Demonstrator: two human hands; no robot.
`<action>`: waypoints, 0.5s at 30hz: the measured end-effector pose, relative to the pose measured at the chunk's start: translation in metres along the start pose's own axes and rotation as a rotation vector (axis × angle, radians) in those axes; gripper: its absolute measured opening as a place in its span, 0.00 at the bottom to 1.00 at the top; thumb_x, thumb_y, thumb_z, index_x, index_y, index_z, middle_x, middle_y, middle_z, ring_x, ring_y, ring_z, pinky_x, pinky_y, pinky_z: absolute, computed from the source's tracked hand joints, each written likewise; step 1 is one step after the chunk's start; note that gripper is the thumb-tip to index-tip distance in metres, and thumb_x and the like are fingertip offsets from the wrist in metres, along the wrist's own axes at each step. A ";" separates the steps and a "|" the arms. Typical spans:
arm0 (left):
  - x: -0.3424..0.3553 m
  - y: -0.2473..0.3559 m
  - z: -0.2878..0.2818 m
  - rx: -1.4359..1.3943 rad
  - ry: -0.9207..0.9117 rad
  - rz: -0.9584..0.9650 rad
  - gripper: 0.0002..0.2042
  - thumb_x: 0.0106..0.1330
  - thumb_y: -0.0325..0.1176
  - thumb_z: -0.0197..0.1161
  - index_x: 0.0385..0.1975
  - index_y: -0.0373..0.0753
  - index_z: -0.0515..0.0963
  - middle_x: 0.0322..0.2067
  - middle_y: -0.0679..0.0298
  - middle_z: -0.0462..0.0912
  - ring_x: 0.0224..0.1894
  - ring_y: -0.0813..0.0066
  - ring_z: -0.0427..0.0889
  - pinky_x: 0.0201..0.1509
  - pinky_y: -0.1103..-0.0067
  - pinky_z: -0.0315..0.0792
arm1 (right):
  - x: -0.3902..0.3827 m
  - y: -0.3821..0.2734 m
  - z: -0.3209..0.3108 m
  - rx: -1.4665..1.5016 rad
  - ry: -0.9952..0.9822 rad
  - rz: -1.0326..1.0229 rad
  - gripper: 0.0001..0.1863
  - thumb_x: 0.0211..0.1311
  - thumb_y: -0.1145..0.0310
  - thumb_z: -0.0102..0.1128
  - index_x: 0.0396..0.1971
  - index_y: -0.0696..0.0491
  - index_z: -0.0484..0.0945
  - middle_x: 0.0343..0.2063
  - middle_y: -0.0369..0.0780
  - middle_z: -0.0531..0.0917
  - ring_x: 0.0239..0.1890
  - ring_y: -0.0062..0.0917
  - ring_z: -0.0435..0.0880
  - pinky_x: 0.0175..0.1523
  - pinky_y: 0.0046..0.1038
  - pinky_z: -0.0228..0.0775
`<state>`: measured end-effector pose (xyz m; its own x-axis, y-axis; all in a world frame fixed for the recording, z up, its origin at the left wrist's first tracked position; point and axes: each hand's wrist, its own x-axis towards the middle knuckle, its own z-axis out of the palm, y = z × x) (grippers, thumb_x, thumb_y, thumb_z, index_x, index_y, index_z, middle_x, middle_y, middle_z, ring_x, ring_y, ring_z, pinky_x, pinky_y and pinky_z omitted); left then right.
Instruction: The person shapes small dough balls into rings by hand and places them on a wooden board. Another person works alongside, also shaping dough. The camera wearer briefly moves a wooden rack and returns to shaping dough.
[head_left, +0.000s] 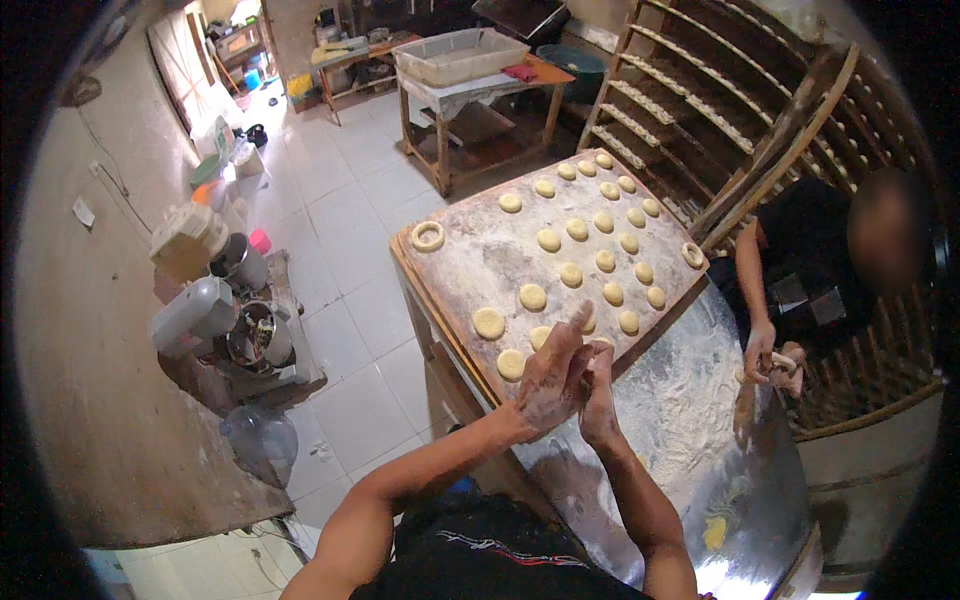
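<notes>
My left hand (552,378) and my right hand (597,392) meet over the near edge of a floured wooden board (465,265). One finger of the left hand points up and away, while its other fingers are curled. The right hand's fingers are closed against the left hand. Whatever is between them is hidden. Several round, flat pieces of pale yellow dough lie spaced over the board; one dough round (510,364) is just left of my left hand. A dough ring (428,236) sits at the board's far left corner, and another dough ring (692,255) at its right corner.
A floured metal tabletop (690,400) adjoins the board. At the right, a co-worker's hands (775,365) work near its edge. Wooden racks (690,90) with rows of dough stand behind. A plastic tub (460,58) tops a far table; a mixer (195,312) stands left.
</notes>
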<state>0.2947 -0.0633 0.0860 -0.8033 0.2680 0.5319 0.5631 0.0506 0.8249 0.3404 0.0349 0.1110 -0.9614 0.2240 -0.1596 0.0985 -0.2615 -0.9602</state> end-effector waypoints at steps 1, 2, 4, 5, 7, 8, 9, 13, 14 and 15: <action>0.008 -0.007 -0.008 0.083 -0.028 0.184 0.27 0.75 0.41 0.46 0.70 0.43 0.50 0.30 0.59 0.70 0.29 0.68 0.71 0.36 0.74 0.69 | 0.011 0.000 0.005 -0.026 -0.014 -0.047 0.11 0.61 0.65 0.44 0.41 0.45 0.55 0.29 0.32 0.65 0.27 0.16 0.68 0.28 0.18 0.62; 0.016 -0.014 -0.017 0.036 0.014 0.018 0.26 0.74 0.39 0.47 0.69 0.42 0.51 0.30 0.59 0.70 0.29 0.68 0.71 0.36 0.73 0.70 | 0.021 0.002 0.012 -0.050 -0.059 -0.132 0.12 0.60 0.67 0.43 0.42 0.46 0.55 0.30 0.35 0.64 0.29 0.19 0.70 0.29 0.20 0.64; 0.038 -0.030 -0.034 -0.033 0.136 -0.223 0.26 0.74 0.35 0.48 0.69 0.41 0.52 0.30 0.59 0.70 0.29 0.67 0.72 0.35 0.71 0.71 | 0.049 -0.001 0.019 0.079 -0.086 -0.040 0.11 0.59 0.69 0.43 0.40 0.46 0.55 0.29 0.34 0.64 0.25 0.17 0.66 0.27 0.19 0.61; 0.045 -0.035 -0.039 -0.062 0.204 -0.212 0.24 0.73 0.32 0.49 0.68 0.40 0.55 0.30 0.59 0.70 0.30 0.68 0.72 0.34 0.72 0.71 | 0.059 0.005 0.031 0.058 -0.073 -0.043 0.11 0.58 0.69 0.43 0.40 0.46 0.54 0.28 0.34 0.64 0.24 0.16 0.65 0.27 0.19 0.59; 0.056 -0.045 -0.051 -0.024 0.177 -0.016 0.23 0.74 0.38 0.46 0.67 0.40 0.56 0.31 0.59 0.70 0.30 0.69 0.72 0.35 0.74 0.71 | 0.078 0.011 0.051 -0.011 -0.056 -0.099 0.11 0.58 0.69 0.43 0.39 0.47 0.55 0.27 0.34 0.63 0.23 0.16 0.64 0.26 0.19 0.58; 0.060 -0.049 -0.054 -0.007 0.173 0.086 0.23 0.75 0.40 0.44 0.67 0.40 0.57 0.31 0.59 0.70 0.31 0.69 0.72 0.35 0.75 0.71 | 0.089 0.014 0.062 -0.057 -0.089 -0.150 0.11 0.58 0.69 0.43 0.39 0.47 0.55 0.27 0.34 0.63 0.23 0.15 0.63 0.26 0.19 0.58; 0.069 -0.058 -0.065 0.186 0.128 0.311 0.29 0.75 0.49 0.40 0.69 0.38 0.52 0.33 0.60 0.73 0.32 0.70 0.72 0.40 0.75 0.70 | 0.094 0.012 0.065 -0.113 -0.167 -0.104 0.11 0.58 0.69 0.43 0.39 0.48 0.56 0.27 0.34 0.63 0.23 0.15 0.63 0.26 0.18 0.58; 0.090 -0.080 -0.084 -0.024 0.273 -0.315 0.30 0.74 0.52 0.39 0.69 0.39 0.52 0.33 0.62 0.72 0.33 0.73 0.71 0.41 0.76 0.70 | 0.125 0.003 0.087 -0.096 -0.116 -0.012 0.10 0.60 0.70 0.43 0.40 0.52 0.59 0.33 0.37 0.63 0.30 0.17 0.65 0.30 0.19 0.60; 0.098 -0.086 -0.089 0.040 0.288 -0.343 0.32 0.74 0.56 0.37 0.69 0.39 0.52 0.31 0.63 0.71 0.33 0.75 0.70 0.40 0.77 0.70 | 0.134 0.002 0.094 -0.114 -0.133 -0.039 0.10 0.60 0.70 0.43 0.40 0.52 0.59 0.33 0.37 0.63 0.29 0.16 0.64 0.30 0.19 0.60; 0.100 -0.089 -0.093 0.034 0.260 -0.293 0.32 0.73 0.56 0.36 0.69 0.40 0.53 0.30 0.64 0.71 0.33 0.75 0.70 0.40 0.77 0.70 | 0.144 0.005 0.104 -0.113 -0.117 -0.082 0.10 0.60 0.70 0.43 0.41 0.52 0.59 0.33 0.37 0.63 0.29 0.16 0.64 0.29 0.19 0.59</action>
<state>0.1458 -0.1303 0.0838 -0.9510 -0.0145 0.3089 0.3050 0.1215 0.9446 0.1759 -0.0319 0.1074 -0.9901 0.1279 -0.0580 0.0401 -0.1382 -0.9896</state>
